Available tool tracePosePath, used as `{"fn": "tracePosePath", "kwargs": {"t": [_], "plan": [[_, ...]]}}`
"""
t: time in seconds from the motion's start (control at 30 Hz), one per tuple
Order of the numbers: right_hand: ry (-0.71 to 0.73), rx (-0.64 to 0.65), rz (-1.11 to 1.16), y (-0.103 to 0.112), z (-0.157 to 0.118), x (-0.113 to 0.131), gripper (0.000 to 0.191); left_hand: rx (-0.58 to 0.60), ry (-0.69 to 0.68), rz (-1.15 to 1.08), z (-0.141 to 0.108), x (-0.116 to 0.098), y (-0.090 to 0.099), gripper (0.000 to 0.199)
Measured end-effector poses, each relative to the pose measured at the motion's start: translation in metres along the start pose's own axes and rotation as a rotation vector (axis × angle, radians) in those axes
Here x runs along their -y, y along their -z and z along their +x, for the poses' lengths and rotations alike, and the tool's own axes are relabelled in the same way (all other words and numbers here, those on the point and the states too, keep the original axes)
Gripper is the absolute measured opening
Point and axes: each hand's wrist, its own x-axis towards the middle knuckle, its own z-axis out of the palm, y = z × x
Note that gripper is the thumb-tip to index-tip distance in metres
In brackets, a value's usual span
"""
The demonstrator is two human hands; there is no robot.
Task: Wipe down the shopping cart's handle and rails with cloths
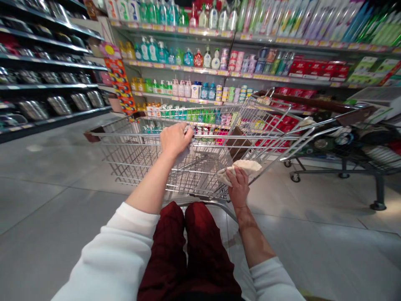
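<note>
In front of my knees stands a wire shopping cart (138,156), side-on to me, its basket without goods. My left hand (176,140) is closed over the near top rail of the basket. A pale grey patch shows by its thumb and below the fist; I cannot tell if it is a cloth. Lower down and to the right, my right hand (239,184) grips a cream-coloured cloth (249,166), bunched against the cart's wire side. The cart's brown handle (294,100) is at the upper right.
Behind the cart, shelves (188,62) carry bottles, tins and boxes. Metal pots (59,105) fill a dark rack on the left. A second, dark-framed cart (338,167) with things in it stands at the right on the tiled floor (78,217).
</note>
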Motion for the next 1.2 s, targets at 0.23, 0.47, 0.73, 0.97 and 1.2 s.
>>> {"fn": "tracePosePath", "kwargs": {"t": [0.23, 0.47, 0.73, 0.97, 1.2], "plan": [[-0.166, -0.148, 0.305, 0.041, 0.027, -0.001, 0.042, -0.009, -0.001, 0.004, 0.0, 0.0, -0.002, 0.041], [-0.26, -0.487, -0.143, 0.088, 0.14, -0.06, 0.054, -0.033, -0.002, -0.011, -0.001, 0.001, -0.003, 0.043], [-0.193, -0.214, -0.251, 0.034, 0.057, -0.059, 0.061, -0.037, 0.003, -0.026, -0.001, 0.001, -0.004, 0.041], [-0.154, -0.035, -0.193, 0.003, -0.03, -0.038, 0.063, -0.033, -0.004, -0.02, -0.001, 0.0, -0.003, 0.04], [-0.171, -0.086, -0.076, 0.026, -0.011, -0.039, 0.051, -0.032, 0.007, -0.041, -0.001, 0.0, -0.003, 0.042]]}}
